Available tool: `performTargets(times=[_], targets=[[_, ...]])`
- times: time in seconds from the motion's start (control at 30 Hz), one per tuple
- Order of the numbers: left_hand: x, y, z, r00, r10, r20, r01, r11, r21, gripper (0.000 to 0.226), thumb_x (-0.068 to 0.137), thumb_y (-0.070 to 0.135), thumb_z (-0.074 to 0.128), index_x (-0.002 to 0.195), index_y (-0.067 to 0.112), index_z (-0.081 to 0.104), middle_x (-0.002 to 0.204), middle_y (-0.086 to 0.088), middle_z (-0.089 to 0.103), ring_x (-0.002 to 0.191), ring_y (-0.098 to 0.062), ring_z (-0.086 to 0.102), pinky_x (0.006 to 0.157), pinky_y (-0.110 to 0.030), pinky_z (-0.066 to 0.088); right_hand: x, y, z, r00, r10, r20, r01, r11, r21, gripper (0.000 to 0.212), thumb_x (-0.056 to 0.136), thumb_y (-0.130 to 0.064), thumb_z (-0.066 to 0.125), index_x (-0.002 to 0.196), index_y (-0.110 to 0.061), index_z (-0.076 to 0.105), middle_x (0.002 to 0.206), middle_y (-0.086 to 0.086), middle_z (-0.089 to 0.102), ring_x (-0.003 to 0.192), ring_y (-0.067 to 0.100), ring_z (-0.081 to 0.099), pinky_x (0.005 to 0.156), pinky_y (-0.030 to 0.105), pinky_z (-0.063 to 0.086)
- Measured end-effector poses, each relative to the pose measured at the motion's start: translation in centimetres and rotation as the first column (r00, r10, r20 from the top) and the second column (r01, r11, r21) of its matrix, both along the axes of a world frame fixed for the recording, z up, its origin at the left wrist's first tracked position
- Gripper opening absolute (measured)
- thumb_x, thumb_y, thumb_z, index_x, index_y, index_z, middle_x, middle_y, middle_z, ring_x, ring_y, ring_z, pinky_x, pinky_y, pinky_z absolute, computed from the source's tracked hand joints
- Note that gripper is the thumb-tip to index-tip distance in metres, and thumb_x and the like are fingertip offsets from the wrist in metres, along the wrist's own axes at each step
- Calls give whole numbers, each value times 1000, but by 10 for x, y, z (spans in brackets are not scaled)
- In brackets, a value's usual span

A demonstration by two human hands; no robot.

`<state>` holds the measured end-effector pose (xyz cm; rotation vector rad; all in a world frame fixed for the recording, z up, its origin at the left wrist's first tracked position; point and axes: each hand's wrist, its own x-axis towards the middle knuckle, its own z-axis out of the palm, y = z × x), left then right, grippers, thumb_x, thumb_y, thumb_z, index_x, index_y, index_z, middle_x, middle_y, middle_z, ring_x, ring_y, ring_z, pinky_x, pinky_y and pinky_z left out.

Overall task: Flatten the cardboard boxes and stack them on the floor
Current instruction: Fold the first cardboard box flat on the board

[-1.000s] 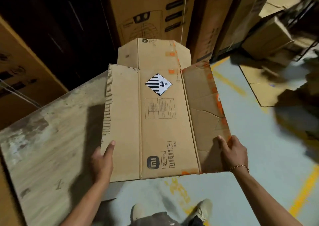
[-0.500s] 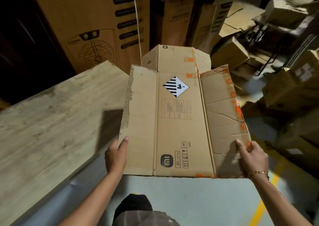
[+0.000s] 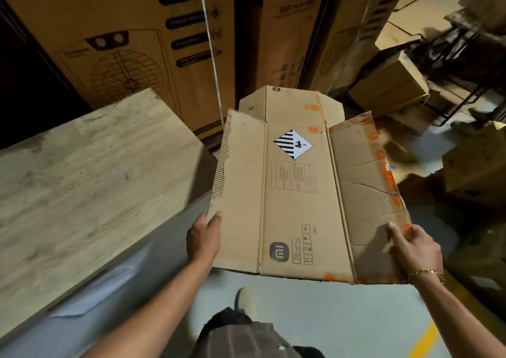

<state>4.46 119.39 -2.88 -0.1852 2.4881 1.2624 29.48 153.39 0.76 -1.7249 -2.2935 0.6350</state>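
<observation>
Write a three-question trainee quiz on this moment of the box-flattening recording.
1. True or false: the flattened box rests on the wooden table.
2. Which hand wears the bracelet? A) left hand B) right hand C) neither
3. Fill in: the box's diamond label has black and ____ stripes.
Key: 1 false, both hands hold it up beside the table; 2 B; 3 white.

Tan flattened box (image 3: 301, 199) with orange tape marks, black-and-white striped diamond label (image 3: 293, 144), pale wood-grain table (image 3: 82, 171), yellow floor line (image 3: 423, 341)
</observation>
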Motion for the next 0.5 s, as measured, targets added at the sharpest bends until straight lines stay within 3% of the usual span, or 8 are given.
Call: performTargets(times=[0.17, 0.4, 0.5], targets=[[-5, 59, -8, 997, 56, 57, -52, 996, -71, 52, 95, 49, 53, 129, 11, 60, 132, -14, 61, 120, -34, 56, 97, -39, 46, -25, 67, -13, 998, 39, 46, -38, 998, -40, 56, 84, -75, 44, 84, -20, 53, 83, 9, 62, 71, 31, 58, 62, 42, 56], [15, 134, -51, 969, 186, 164, -165, 977, -135, 48, 95, 48, 52, 124, 11, 62, 127, -14, 64, 117, -35, 57, 96, -40, 47, -63, 172, -57, 977, 169, 134, -151, 979, -135, 61, 81, -80, 40, 92, -23, 58, 83, 6, 64, 71, 29, 60, 61, 41, 55], [18, 167, -76, 948, 261, 185, -232, 958, -167, 40, 98, 42, 53, 120, 10, 63, 123, -17, 64, 114, -36, 57, 92, -39, 44, -92, 212, -84, 956, 252, 150, -224, 958, -182, 55, 85, -73, 45, 95, -21, 60, 88, 10, 65, 76, 31, 60, 66, 39, 53]])
